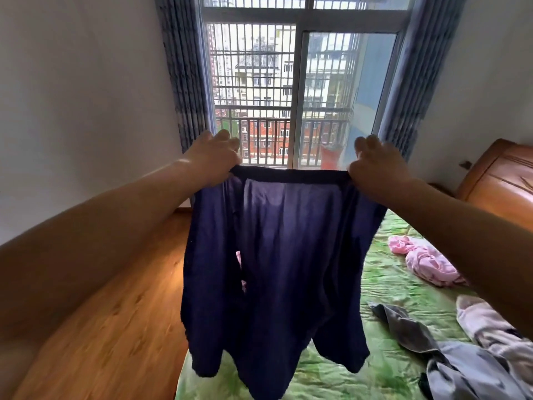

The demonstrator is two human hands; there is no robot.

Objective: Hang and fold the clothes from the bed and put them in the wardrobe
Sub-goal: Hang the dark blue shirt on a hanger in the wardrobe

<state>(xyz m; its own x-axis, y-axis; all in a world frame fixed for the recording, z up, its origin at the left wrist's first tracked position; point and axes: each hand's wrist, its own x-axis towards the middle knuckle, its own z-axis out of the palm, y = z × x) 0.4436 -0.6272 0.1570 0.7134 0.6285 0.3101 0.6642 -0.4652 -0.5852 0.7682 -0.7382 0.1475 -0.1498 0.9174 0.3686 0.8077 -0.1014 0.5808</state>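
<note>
Over bed (389, 284), navy shorts (277, 255) stretched; fingertips hidden behind waistband.

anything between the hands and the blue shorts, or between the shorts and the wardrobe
Nothing stands between them: the left hand and right hand both grip the shorts by the waistband, held up over the bed. The wardrobe is not in view, so the way there cannot be judged.

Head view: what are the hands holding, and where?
Both grip the dark blue shorts by the waistband: left hand at one end, right hand at the other.
</note>
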